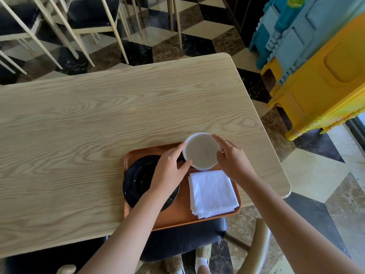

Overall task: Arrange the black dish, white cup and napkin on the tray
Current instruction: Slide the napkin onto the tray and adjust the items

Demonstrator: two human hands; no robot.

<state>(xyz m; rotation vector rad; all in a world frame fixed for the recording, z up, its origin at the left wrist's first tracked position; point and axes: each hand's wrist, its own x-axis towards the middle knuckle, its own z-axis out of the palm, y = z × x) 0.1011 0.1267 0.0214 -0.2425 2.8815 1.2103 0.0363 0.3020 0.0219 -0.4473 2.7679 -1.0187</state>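
Note:
An orange-brown tray (177, 216) lies at the table's near edge, overhanging it slightly. On its left part sits the black dish (138, 180), partly covered by my left forearm. A folded white napkin (212, 191) lies on the tray's right part. The white cup (201, 150), filled with a pale liquid, stands at the tray's far right corner. My left hand (169, 167) grips the cup's left side and my right hand (231, 157) holds its right rim.
The light wooden table (98, 125) stretches left and far from the tray. A dark-cushioned chair (187, 240) stands under the near edge. Yellow and blue plastic stools (316, 66) are stacked at the right. More chairs (59, 20) stand beyond the table.

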